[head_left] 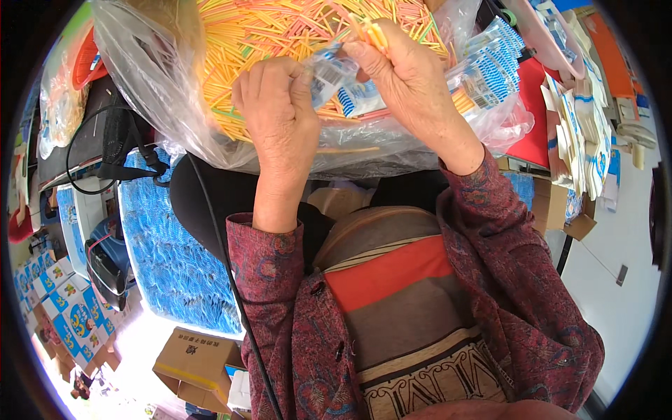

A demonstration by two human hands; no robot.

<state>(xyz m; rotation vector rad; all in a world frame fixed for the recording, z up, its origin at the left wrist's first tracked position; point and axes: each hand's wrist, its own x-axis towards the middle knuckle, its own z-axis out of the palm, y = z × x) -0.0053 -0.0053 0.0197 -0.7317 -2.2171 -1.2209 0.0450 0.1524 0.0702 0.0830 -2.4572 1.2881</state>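
My left hand (276, 105) is closed, its thumb and fingers pinching the edge of a small clear plastic packet (329, 75) with blue and white print. On the other side, my right hand (413, 80) grips a few thin yellow and pink sticks (376, 33), their ends poking up between the fingers. The packet reaches to the right fingertips; whether they also pinch it is hidden. Under both hands lies a large heap of thin yellow, orange, pink and green sticks (255, 31), inside a big clear plastic bag (150, 84) across my lap.
Several blue-striped packets (490, 70) lie at the right edge of the heap. A tub (178, 259) full of blue-white packets stands at left, with an open cardboard box (192, 367) below. Flat printed cartons (581, 133) stand far right. A black cable (224, 245) hangs down beside my left arm.
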